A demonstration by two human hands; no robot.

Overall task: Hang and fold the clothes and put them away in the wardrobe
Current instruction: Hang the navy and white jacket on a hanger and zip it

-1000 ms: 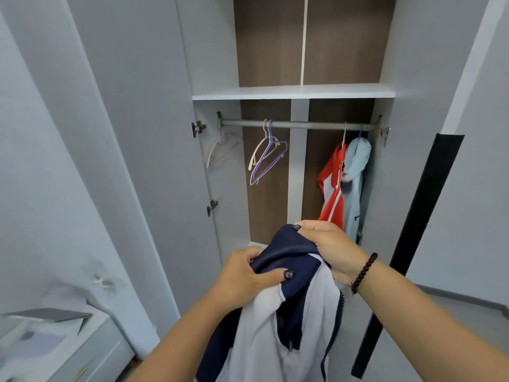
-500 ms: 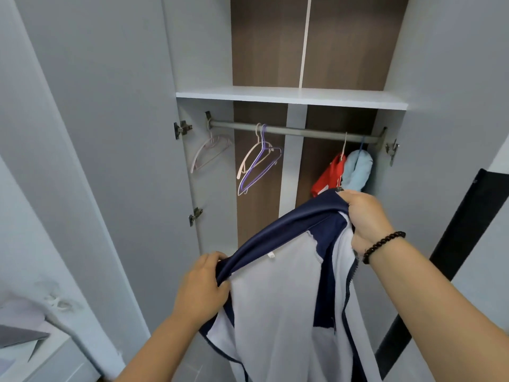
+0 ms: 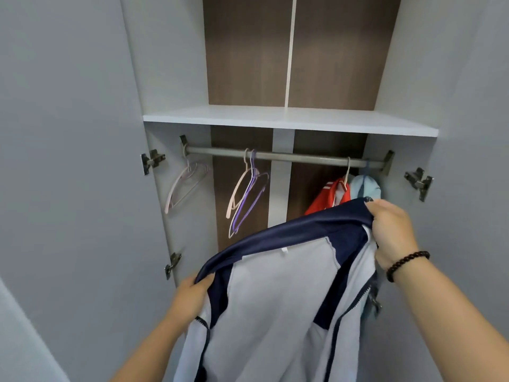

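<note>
Navy and white jacket (image 3: 278, 293) is hanging spread open before the wardrobe rail (image 3: 286, 156). Left hand (image 3: 192, 296) is gripping its collar low on one side; right hand (image 3: 391, 232) is clutching the other end higher, just below the red top (image 3: 322, 199).

No legible text anywhere.
</note>
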